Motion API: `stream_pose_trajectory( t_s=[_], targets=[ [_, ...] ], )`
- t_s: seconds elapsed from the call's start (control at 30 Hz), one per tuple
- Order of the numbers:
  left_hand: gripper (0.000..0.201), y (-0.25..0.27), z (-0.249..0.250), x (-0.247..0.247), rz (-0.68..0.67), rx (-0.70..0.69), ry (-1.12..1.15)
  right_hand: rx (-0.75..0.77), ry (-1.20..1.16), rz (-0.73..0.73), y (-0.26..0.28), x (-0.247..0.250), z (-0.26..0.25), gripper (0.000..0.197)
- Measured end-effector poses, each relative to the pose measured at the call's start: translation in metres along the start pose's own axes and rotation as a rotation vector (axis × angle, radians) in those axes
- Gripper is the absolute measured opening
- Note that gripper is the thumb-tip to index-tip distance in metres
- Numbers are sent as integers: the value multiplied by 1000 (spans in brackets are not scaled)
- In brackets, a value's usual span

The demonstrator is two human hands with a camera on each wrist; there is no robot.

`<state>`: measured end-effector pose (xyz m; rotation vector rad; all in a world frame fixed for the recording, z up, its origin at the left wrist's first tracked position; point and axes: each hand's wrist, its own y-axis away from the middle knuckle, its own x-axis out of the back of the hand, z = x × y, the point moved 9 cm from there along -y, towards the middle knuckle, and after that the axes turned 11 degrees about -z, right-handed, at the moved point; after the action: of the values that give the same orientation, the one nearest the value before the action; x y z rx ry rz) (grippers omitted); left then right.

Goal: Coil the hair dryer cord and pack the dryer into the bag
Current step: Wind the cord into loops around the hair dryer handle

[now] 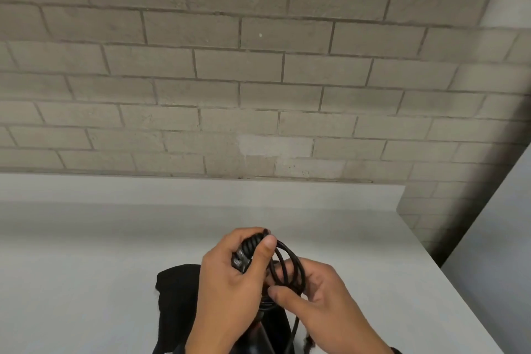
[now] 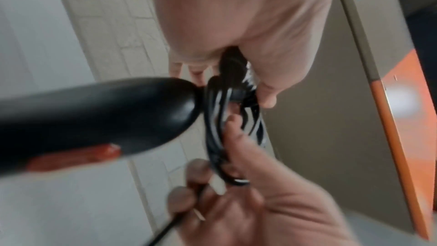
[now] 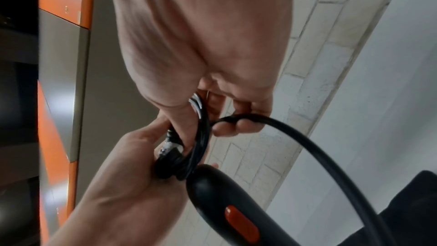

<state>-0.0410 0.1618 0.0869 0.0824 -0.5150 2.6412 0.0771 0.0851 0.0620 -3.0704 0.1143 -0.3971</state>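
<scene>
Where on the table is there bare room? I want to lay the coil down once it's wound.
Bare stretches of the grey table lie left of the black fabric bag, behind both hands toward the brick wall, and right toward the table edge. It is crowded near the front, where left hand and right hand hold the black cord.

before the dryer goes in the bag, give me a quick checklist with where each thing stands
1. Loops gathered: ok. The left hand grips the coiled cord with the plug.
2. Whole cord coiled: not ok. A loose length still arcs away from the right hand.
3. Coil secured: not ok. Only fingers hold it together.
4. Dryer under control: cannot tell. Its handle hangs at the coil; no grip on it shows.
5. Bag within reach: ok. It lies on the table under the hands.
6. Bag mouth open: cannot tell.
</scene>
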Motion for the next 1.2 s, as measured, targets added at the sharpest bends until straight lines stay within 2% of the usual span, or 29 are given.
stream_pose_trajectory(
  t_s=[0.07,0.17,0.23,0.3,0.4,0.47,0.53,0.63,0.77,0.87,1.0,1.07,1.2],
  targets=[
    [13,2,-1,-1,36,42,70,34,52,98,0,1,5,17],
    [18,6,-6,0,127,72,126,131,298,490,16,15,1,38],
    [23,8,-8,-2,175,77,142,294,549,640,26,8,-17,28],
    [24,10,-8,-3,214,80,152,392,763,665,27,-7,-27,9],
    [25,13,-6,-1,260,62,156,362,815,613,20,-11,-23,27],
    [22,14,-5,-1,275,56,170,314,719,555,16,-10,-17,23],
    [19,14,-3,0,281,41,171,174,545,479,11,-5,-5,14],
    [11,8,-2,2,254,13,127,10,276,329,8,2,4,12],
    [11,1,3,2,174,-41,101,-155,-141,55,7,8,-4,29],
    [24,-1,8,-2,93,-86,73,-165,-534,-42,5,13,-4,29],
    [23,-7,10,-8,-59,-124,23,-164,-881,-152,3,12,0,23],
    [28,-9,9,-10,-105,-127,9,-163,-941,-173,4,10,1,23],
    [20,-7,11,-6,-40,-175,-38,-106,-854,-132,4,5,6,31]
  ],
)
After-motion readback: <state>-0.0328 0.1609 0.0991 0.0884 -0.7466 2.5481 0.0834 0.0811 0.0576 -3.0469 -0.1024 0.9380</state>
